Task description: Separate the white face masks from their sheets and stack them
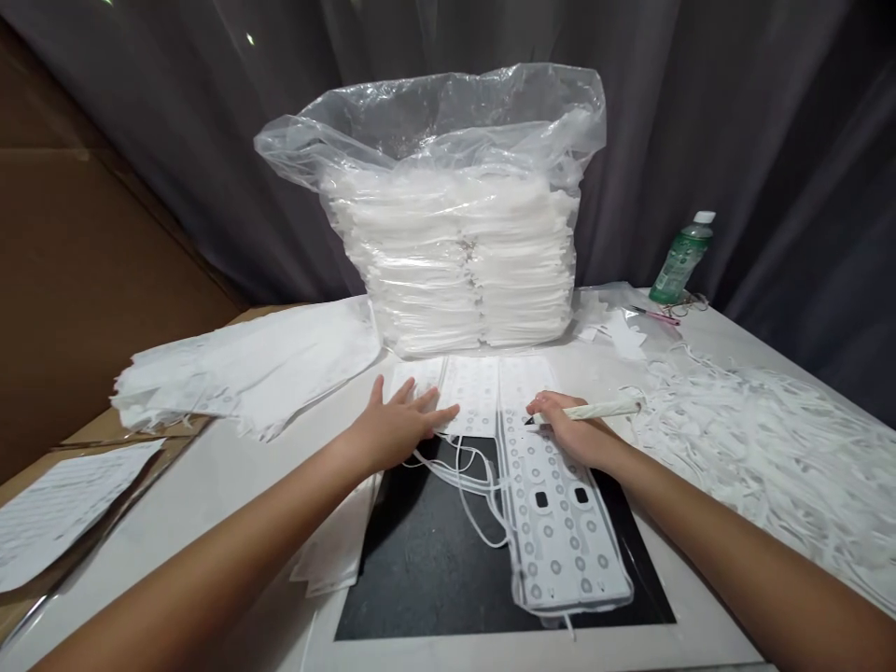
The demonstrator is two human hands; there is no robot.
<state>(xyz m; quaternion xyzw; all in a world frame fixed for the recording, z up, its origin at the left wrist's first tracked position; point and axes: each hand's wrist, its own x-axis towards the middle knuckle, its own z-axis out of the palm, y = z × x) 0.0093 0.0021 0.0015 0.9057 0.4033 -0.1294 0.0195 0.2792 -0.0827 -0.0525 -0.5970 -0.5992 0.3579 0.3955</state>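
Observation:
My left hand (392, 431) lies with its fingers spread over a white printed sheet (476, 387) on the table. White cords (483, 523) curl out beside it. In my right hand (575, 437) is a white pen-like tool (606, 409) with a dark tip. That tip points at a long white strip (560, 551) printed with small grey rings and two black squares. The strip lies lengthwise, partly on a black mat (420, 569), and my right hand rests over its upper part, hiding some of it.
A clear plastic bag (455, 252) full of stacked white pieces stands behind. White pieces (259, 359) lie at the left near a printed paper (70, 509). To the right are a heap of white strips (763, 457), pink-handled scissors (658, 317) and a green bottle (680, 261).

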